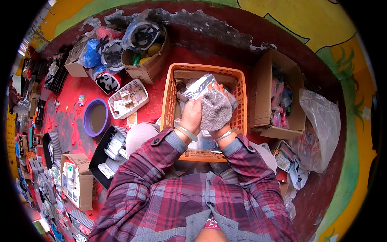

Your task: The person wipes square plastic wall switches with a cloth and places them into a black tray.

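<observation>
A fuzzy grey cloth (216, 109), bunched and rounded, is between my two hands above an orange plastic basket (165, 103). My left hand (191, 116) is closed at the cloth's left edge, its thumb on top and its other fingers mostly hidden. The cloth covers most of my right hand (219, 88), which holds it from beneath; orange-looking fingertips reach out past its far edge. Just beyond the hands, a shiny silver packet (200, 86) lies at the basket's opening. Cardboard and a pale container (205, 142) show inside the basket.
To the right stands an open cardboard box (262, 94) of colourful packets, beside a clear plastic bag (322, 125). On the left are a white basket (142, 101), a purple basin (106, 117) and a black tray (94, 161). Filled boxes and bags line the wall.
</observation>
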`<move>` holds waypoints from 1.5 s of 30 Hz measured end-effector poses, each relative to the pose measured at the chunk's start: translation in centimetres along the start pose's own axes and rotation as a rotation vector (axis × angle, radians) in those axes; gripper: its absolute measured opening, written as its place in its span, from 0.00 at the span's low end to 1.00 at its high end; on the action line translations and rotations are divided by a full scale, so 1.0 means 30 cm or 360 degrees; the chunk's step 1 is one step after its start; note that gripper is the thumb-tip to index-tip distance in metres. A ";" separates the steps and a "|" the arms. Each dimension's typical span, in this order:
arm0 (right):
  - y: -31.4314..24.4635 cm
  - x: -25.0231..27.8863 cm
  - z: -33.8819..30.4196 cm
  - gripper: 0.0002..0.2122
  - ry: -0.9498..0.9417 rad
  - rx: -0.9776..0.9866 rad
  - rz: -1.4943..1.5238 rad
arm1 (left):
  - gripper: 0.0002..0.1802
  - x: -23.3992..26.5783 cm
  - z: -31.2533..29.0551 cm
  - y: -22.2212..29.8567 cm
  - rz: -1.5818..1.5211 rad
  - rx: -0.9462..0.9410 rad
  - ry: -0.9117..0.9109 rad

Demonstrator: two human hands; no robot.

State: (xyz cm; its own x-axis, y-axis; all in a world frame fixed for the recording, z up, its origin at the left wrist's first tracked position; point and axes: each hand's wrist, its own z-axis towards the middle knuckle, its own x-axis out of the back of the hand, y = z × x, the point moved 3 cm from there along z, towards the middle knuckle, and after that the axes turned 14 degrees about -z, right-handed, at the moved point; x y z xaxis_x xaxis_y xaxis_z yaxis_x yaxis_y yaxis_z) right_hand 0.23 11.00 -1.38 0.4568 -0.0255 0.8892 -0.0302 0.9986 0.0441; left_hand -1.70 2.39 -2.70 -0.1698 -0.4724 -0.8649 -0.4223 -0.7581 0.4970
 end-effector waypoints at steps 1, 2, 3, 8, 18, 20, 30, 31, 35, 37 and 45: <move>0.003 -0.009 0.001 0.27 -0.0013 0.0029 -0.0120 | 0.21 -0.013 -0.005 0.006 0.0022 -0.0030 -0.0013; 0.007 0.004 0.009 0.27 0.0014 -0.0009 -0.0041 | 0.20 -0.024 -0.011 0.013 0.0024 -0.0066 0.0039; 0.013 0.026 0.020 0.27 0.0040 -0.0046 0.0040 | 0.20 -0.016 -0.011 0.014 0.0106 -0.0117 0.0047; 0.064 -0.009 0.028 0.27 0.0181 -0.0126 0.0264 | 0.17 -0.015 -0.015 0.031 0.0632 -0.0307 -0.0006; 0.319 -0.212 0.037 0.17 -0.0582 -0.1746 0.2631 | 0.22 -0.084 -0.005 0.133 -0.0248 0.0119 0.0023; 0.301 -0.112 0.052 0.22 -0.0413 -0.1780 0.3054 | 0.24 -0.082 -0.003 0.161 -0.0412 0.0149 0.0094; 0.055 0.314 0.148 0.13 0.0168 0.0217 -0.0142 | 0.30 -0.083 0.021 0.125 -0.0499 0.0219 -0.0034; 0.039 0.285 0.128 0.14 0.0136 0.0272 -0.0231 | 0.30 -0.090 0.020 0.119 -0.0431 0.0206 0.0001; 0.072 0.152 0.048 0.19 -0.0082 0.0184 0.1259 | 0.27 -0.060 0.011 0.112 -0.0111 0.0367 0.0002; 0.084 0.133 0.041 0.17 -0.0203 -0.0076 0.1711 | 0.28 -0.061 -0.002 0.099 -0.0005 0.0415 -0.0027; 0.099 0.067 0.026 0.19 -0.0577 -0.0997 0.3508 | 0.26 -0.062 -0.007 0.049 0.0124 0.0419 -0.0037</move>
State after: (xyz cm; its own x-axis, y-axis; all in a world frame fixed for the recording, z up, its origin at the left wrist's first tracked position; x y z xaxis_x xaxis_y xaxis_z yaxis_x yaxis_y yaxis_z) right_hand 0.38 13.89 0.90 0.0034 0.7945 -0.6073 0.1313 -0.6024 -0.7874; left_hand -1.82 2.05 -0.36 -0.2299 -0.5122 -0.8275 -0.6233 -0.5755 0.5294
